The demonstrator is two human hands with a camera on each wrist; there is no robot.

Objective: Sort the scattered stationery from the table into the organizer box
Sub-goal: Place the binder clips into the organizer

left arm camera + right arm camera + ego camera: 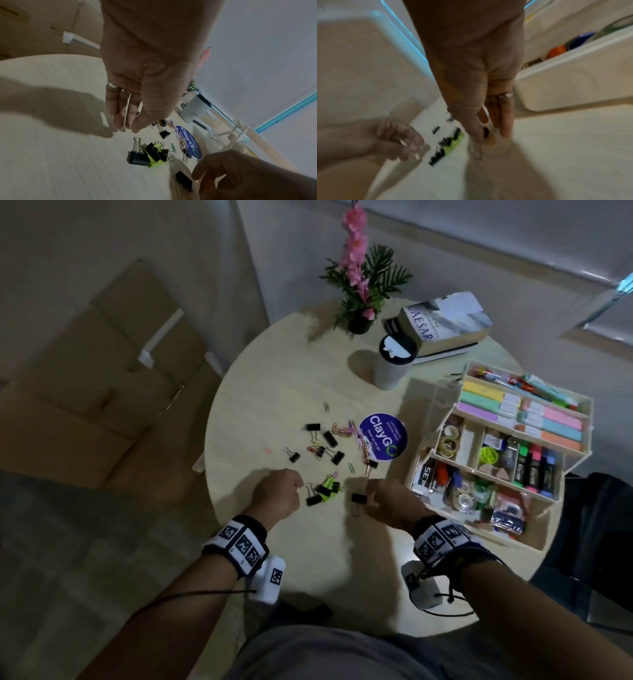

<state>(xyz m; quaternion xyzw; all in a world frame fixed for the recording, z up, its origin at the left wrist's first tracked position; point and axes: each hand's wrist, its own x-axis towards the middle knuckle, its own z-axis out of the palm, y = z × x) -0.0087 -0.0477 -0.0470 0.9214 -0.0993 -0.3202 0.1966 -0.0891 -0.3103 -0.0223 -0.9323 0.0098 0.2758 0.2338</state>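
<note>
1. Two hands worked over the clip pile. The right hand (390, 501) had thumb and fingertips (505, 129) closed on a black binder clip (359, 498); its wire handles trailed toward the person.
2. The left hand (279, 494) hovered with fingers loosely curled and, as far as the left wrist view showed, held nothing.
3. Taking the lime-green clip cluster (329, 487) as landmark: the pinched clip lay just right of it, the left hand just left of it, and the organizer box (442, 436) well off to its right.
4. My judgement: the right hand was nearer the box, so the carry ran rightward.
5. Only the head view showed the box compartments; the right wrist view was blurred, the left wrist view sharpest on the cluster.
</note>
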